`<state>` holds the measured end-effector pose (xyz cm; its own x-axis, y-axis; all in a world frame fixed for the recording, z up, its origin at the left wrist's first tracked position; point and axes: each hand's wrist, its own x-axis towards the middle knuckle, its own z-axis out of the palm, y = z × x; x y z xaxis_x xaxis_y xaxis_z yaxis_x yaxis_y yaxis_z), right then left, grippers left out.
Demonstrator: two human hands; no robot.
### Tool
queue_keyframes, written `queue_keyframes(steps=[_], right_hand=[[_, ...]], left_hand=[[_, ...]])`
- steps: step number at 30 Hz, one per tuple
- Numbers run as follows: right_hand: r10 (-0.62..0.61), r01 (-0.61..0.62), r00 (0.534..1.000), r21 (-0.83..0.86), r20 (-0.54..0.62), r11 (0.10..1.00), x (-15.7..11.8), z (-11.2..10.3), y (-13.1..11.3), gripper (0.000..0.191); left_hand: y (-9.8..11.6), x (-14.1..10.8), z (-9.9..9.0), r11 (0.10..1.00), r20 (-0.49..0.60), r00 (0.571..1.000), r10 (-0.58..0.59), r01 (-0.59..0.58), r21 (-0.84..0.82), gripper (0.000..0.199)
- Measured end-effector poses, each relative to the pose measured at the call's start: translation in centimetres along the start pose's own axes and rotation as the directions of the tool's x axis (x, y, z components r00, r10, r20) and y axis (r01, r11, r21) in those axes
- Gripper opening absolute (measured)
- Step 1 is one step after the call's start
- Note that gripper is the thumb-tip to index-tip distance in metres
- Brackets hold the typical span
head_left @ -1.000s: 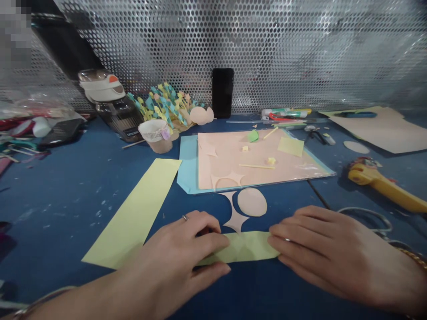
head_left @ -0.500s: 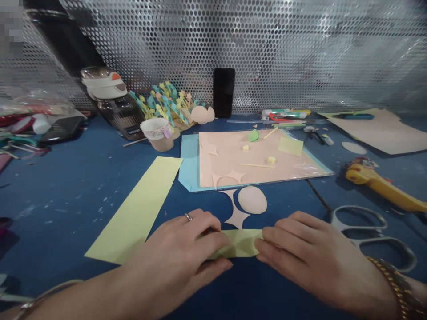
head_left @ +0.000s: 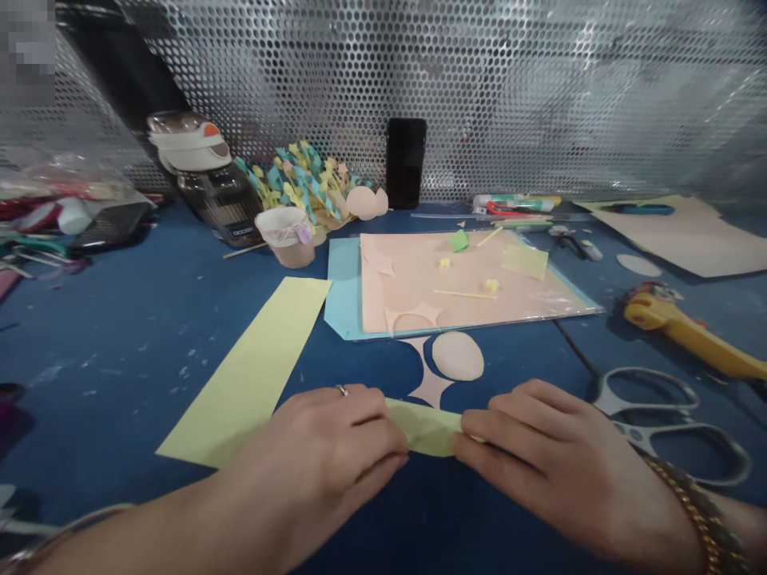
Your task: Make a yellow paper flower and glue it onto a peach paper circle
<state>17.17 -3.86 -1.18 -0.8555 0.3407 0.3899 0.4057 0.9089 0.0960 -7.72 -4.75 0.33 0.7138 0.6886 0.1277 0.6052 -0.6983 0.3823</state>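
Note:
A short yellow-green paper piece (head_left: 427,429) is stretched between my two hands at the near middle of the table. My left hand (head_left: 335,447), with a ring on one finger, pinches its left end. The right end is held by the closed fingers of my right hand (head_left: 539,459). A long yellow-green paper strip (head_left: 248,371) lies slanted on the blue table, its lower part behind my left hand. Just beyond the held paper are a pale pink oval (head_left: 458,356) and a pink paper offcut (head_left: 432,386).
Scissors (head_left: 644,435) lie by my right wrist, a yellow cutter (head_left: 689,329) beyond them. Pink and blue sheets (head_left: 467,279) lie ahead. Behind stand a paper cup (head_left: 288,237), a bottle (head_left: 209,180), paper flowers (head_left: 305,184) and a black phone (head_left: 406,163).
My left fingers have closed more tightly on the left end of the held paper, which now slopes slightly down to the right. The view has shifted a little.

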Motion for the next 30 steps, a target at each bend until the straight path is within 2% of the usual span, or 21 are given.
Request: queue_keyframes(steps=[2,5,10,13,15,17,20,22,25,30], right_hand=[[-0.012,0.012,1.000,-0.035,0.012,0.999,0.0,-0.1,-0.1,0.018],[-0.047,0.046,0.999,-0.025,-0.011,0.999,-0.2,-0.3,-0.2,0.018],[-0.084,0.084,0.996,-0.014,-0.019,0.996,-0.7,-0.4,-0.1,0.020],[-0.091,0.091,0.996,0.012,0.008,0.996,-0.6,0.0,0.0,0.019],[-0.025,0.022,0.999,0.066,0.039,0.998,-0.4,0.1,-0.1,0.016],[0.085,-0.100,0.992,0.180,0.091,0.979,0.0,0.1,-0.2,0.016],[0.224,-0.276,0.958,0.370,0.178,0.887,0.7,-0.3,-0.5,0.014],[0.294,-0.368,0.928,0.440,0.227,0.819,1.1,-0.6,-0.5,0.014],[0.376,-0.457,0.889,0.446,0.262,0.770,1.3,-0.7,-0.5,0.016],[0.447,-0.522,0.852,0.387,0.272,0.760,1.5,-0.4,-0.3,0.018]], left_hand=[[0.0,-0.1,0.0,0.999,0.019,0.999,-0.031,0.032,-0.018,0.019],[0.1,-0.2,-0.3,0.998,0.007,0.999,-0.052,0.053,-0.032,0.007],[0.5,-0.3,-0.5,0.999,0.082,0.996,-0.026,0.029,-0.041,0.007],[0.5,-0.5,-0.4,0.998,0.093,0.995,-0.037,0.042,-0.049,0.015],[0.3,-0.7,-0.2,0.994,0.099,0.993,-0.065,0.072,-0.076,0.018],[0.1,-0.9,-0.2,0.984,0.111,0.987,-0.116,0.129,-0.124,0.017],[-0.1,-1.1,-0.4,0.955,0.128,0.970,-0.207,0.229,-0.187,0.012],[-0.1,-1.0,-0.6,0.939,0.146,0.956,-0.256,0.282,-0.198,0.012],[0.0,-0.9,-1.1,0.925,0.179,0.932,-0.314,0.343,-0.163,0.013],[0.0,-0.8,-1.4,0.922,0.184,0.910,-0.372,0.384,-0.038,0.019]])
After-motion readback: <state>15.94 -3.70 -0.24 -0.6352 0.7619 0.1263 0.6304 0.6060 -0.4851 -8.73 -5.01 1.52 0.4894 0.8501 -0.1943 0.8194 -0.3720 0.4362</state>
